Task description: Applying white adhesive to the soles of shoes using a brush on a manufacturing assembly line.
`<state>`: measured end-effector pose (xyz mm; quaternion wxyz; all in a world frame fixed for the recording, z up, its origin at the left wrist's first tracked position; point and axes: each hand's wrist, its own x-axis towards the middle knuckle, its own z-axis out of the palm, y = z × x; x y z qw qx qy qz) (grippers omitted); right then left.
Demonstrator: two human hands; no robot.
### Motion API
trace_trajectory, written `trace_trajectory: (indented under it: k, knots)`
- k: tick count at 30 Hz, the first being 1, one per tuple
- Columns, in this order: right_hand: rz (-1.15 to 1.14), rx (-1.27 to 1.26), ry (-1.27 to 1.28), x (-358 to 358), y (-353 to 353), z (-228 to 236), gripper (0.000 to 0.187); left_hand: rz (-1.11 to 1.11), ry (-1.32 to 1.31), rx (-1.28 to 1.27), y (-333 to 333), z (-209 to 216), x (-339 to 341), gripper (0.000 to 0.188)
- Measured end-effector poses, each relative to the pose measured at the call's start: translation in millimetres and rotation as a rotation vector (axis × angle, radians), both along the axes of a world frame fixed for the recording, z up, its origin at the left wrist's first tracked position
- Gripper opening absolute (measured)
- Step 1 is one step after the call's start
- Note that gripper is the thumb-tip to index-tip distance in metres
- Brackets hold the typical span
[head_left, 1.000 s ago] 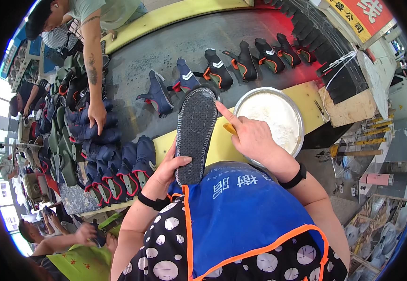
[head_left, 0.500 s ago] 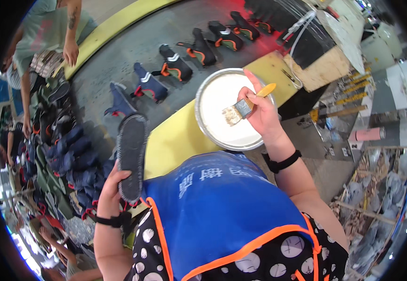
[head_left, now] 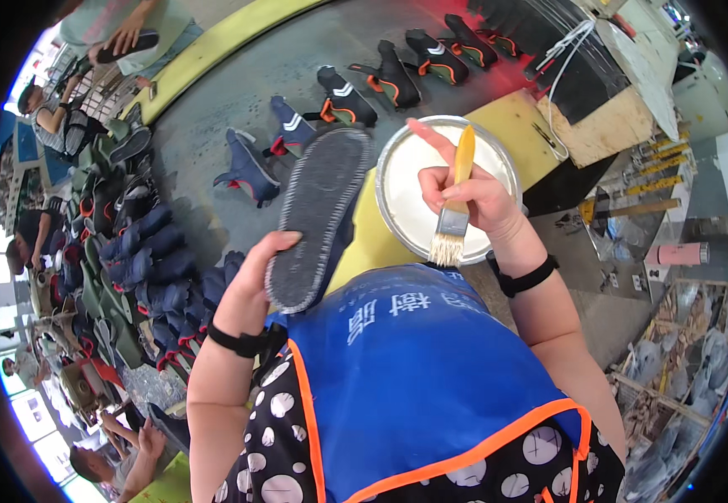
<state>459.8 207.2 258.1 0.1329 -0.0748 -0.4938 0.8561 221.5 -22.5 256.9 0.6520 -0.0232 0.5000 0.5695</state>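
Grey worktable with yellow edging is spanning the workshop, and seven shoe uppers are lying on it in a slanting row: two navy ones at the near end and five black ones with orange trim beyond. More shoes, navy and green, are crowding the left side, too tangled to count. One blue apron with orange binding is covering the wearer's front and showing a line of large white printed characters, with smaller, fainter lettering above.

Just above the apron's left side, the left hand is gripping one shoe sole up, its thumb pressing on the dark, pale-stitched bottom; the other fingers are mostly hidden. Its long axis is running steeply from lower left to upper right, the broader end pointing away from the wearer.

The right hand is pinching one flat paintbrush by its yellow handle, forefinger extending away, bristles pointing down toward the apron. Beneath, one round metal basin is holding a white substance. Two black wristbands are circling the wearer's wrists. At upper left, a co-worker is holding a dark shoe-shaped piece.
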Motion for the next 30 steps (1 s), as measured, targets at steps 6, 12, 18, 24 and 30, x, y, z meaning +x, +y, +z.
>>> trace_trajectory:
  k: [6, 12, 18, 24, 30]
  knots:
    - [0.106, 0.107, -0.107, -26.4, -2.3, 12.1, 0.097, -0.191, -0.191, 0.232, -0.7, -17.7, -0.4, 0.056]
    - [0.122, 0.234, -0.208, -31.4, -5.7, 9.3, 0.099, -0.164, -0.073, 0.258, -4.2, -8.5, 6.2, 0.062]
    - [0.129, 0.284, -0.204, -42.9, -8.8, 11.1, 0.099, -0.093, -0.043, 0.291, -12.2, -15.4, 5.8, 0.063]
    - [0.117, 0.399, -0.261, -38.2, -5.6, 7.7, 0.096, 0.006, -0.037, 0.253, -19.3, -28.2, -0.2, 0.062]
    - [-0.384, 0.417, -0.548, 0.0, 13.0, -41.7, 0.052, 0.005, 0.015, 0.192, -16.5, -34.9, -7.5, 0.065]
